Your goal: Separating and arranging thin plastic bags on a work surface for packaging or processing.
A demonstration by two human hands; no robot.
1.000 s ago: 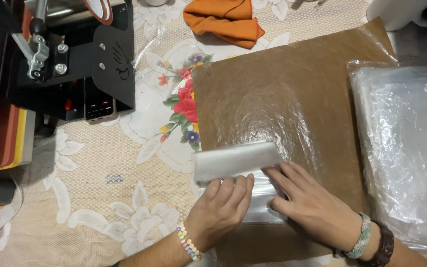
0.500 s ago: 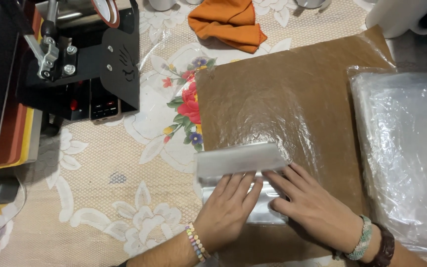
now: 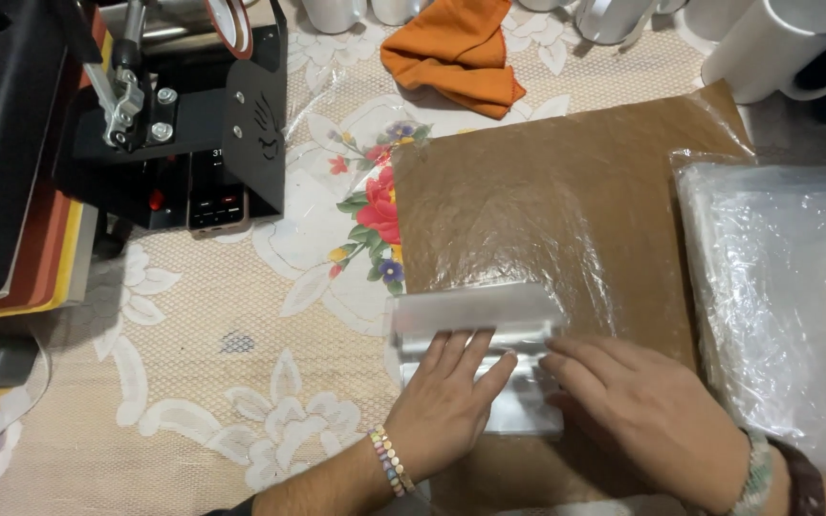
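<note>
My left hand (image 3: 444, 403) lies flat, fingers together, on a small clear plastic packet (image 3: 475, 336) that sits at the near left corner of a brown baking-paper sheet (image 3: 556, 201). The packet's far edge is folded over as a silvery flap. My right hand (image 3: 638, 406) presses the packet's right side with its fingers spread, touching the packet and the brown sheet. Both hands rest on top; neither one grips it. A beaded bracelet is on my left wrist, and bands are on my right wrist.
A black heat-press machine (image 3: 145, 124) stands at the far left beside stacked coloured sheets (image 3: 45, 277). An orange cloth (image 3: 456, 53) and several white mugs (image 3: 767, 48) line the far edge. A pile of clear plastic bags (image 3: 786, 296) lies at right. A lace floral tablecloth (image 3: 212, 363) covers the table.
The view has shifted slightly. My left hand's fingers have slid a little forward over the packet, and the folded flap stays in place. My right hand keeps pressing beside it.
</note>
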